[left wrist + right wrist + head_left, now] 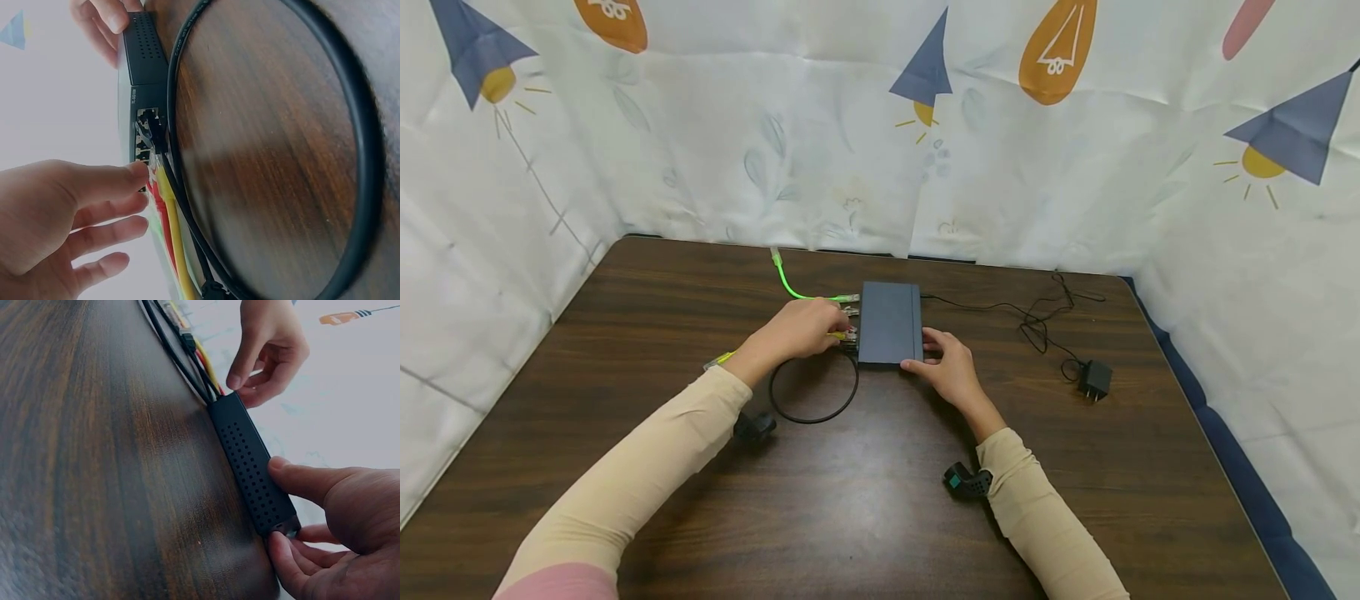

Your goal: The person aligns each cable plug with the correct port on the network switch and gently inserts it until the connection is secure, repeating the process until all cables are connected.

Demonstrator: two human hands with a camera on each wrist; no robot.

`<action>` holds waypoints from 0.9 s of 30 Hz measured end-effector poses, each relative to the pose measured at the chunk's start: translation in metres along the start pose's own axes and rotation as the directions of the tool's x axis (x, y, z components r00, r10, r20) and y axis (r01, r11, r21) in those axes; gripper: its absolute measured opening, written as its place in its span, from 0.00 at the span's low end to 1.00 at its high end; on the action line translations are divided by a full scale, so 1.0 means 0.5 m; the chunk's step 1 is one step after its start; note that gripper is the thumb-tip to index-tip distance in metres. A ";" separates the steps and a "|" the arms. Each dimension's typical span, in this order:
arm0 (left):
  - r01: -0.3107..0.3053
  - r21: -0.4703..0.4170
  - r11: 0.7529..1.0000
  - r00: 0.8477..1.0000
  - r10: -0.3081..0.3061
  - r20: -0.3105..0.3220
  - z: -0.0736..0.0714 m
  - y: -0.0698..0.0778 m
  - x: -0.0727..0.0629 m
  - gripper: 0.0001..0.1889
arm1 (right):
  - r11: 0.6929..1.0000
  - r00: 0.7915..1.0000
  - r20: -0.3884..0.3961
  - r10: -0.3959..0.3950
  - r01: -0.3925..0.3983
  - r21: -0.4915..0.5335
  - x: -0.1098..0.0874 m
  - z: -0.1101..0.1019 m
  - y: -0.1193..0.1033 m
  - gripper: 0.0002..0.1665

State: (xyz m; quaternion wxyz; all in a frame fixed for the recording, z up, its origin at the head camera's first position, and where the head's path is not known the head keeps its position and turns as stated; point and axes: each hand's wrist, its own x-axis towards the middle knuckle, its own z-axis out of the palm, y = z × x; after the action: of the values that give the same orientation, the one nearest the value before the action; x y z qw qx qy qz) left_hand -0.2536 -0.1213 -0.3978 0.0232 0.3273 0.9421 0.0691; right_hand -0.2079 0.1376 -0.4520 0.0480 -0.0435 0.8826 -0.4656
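A dark grey network switch [889,323] lies flat on the table, its row of ports facing left. My right hand [951,368] holds its near right corner, the thumb on the near side and the fingers along the right side. At the ports, my left hand [805,327] pinches the plug end of a yellow network cable [177,240] between thumb and forefinger; the other fingers are loosely bent. Beside it, red [165,219], green [790,287] and black [811,422] network cables run to the same row. The left fingers partly hide the plugs.
To the right, a thin black cord [977,307] leads from the switch through a tangle to a black power adapter [1095,380]. The black cable loops on the brown table [865,517] in front of the left hand. A patterned white cloth [820,150] hangs behind.
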 end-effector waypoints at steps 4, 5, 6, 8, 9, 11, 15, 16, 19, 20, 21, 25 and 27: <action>0.008 0.007 1.000 1.000 -0.008 0.009 0.003 -0.003 0.002 0.06 | 1.000 1.000 0.001 0.002 -0.002 0.012 -0.001 0.000 0.000 0.44; 0.007 0.007 1.000 1.000 -0.007 0.010 0.004 -0.004 0.002 0.05 | 1.000 1.000 0.002 0.000 0.000 0.012 -0.001 0.000 0.000 0.44; 0.005 0.008 1.000 1.000 -0.006 0.011 0.005 -0.004 0.002 0.05 | 1.000 1.000 0.002 -0.001 0.001 0.012 -0.001 0.000 0.000 0.44; 0.003 0.012 1.000 1.000 -0.003 0.011 0.005 -0.005 0.002 0.05 | 1.000 1.000 0.004 -0.001 0.001 0.012 -0.001 0.000 0.001 0.44; 0.001 0.012 1.000 1.000 -0.002 0.010 0.005 -0.005 0.002 0.06 | 1.000 1.000 0.004 -0.001 0.000 0.012 0.000 0.000 0.002 0.44; 0.003 0.012 1.000 1.000 -0.003 0.011 0.005 -0.004 0.002 0.06 | 1.000 1.000 0.005 0.002 -0.002 0.014 0.000 0.000 0.002 0.44; 0.011 0.015 1.000 1.000 -0.012 0.017 0.005 -0.002 0.005 0.07 | 1.000 1.000 0.009 0.008 -0.008 0.014 0.000 -0.001 0.003 0.44; 0.014 0.015 1.000 1.000 -0.014 0.018 0.005 -0.001 0.006 0.07 | 1.000 1.000 0.009 0.009 -0.009 0.014 -0.001 -0.001 0.003 0.44; 0.018 0.015 1.000 1.000 -0.018 0.020 0.005 0.000 0.007 0.07 | 1.000 1.000 0.006 0.009 -0.009 0.011 -0.002 -0.001 0.001 0.44; 0.017 0.016 1.000 1.000 -0.017 0.018 0.005 0.000 0.007 0.06 | 1.000 1.000 0.004 0.006 -0.006 0.009 -0.002 -0.001 0.000 0.44; 0.015 0.016 1.000 1.000 -0.015 0.016 0.005 0.000 0.007 0.06 | 1.000 1.000 0.003 0.004 -0.004 0.008 -0.003 -0.001 -0.001 0.44; 0.013 0.016 1.000 1.000 -0.014 0.012 0.006 0.000 0.008 0.05 | 1.000 1.000 0.000 0.000 0.000 0.004 -0.003 -0.001 -0.002 0.43; 0.012 0.017 1.000 1.000 -0.013 0.014 0.007 0.000 0.009 0.04 | 1.000 1.000 0.002 0.007 -0.007 0.007 -0.003 -0.002 -0.002 0.44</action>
State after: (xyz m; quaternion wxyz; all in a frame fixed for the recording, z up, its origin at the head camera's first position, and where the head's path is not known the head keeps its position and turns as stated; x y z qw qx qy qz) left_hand -0.2567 -0.1181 -0.4011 0.0275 0.3221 0.9445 0.0590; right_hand -0.2064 0.1379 -0.4506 0.0505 -0.0406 0.8811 -0.4685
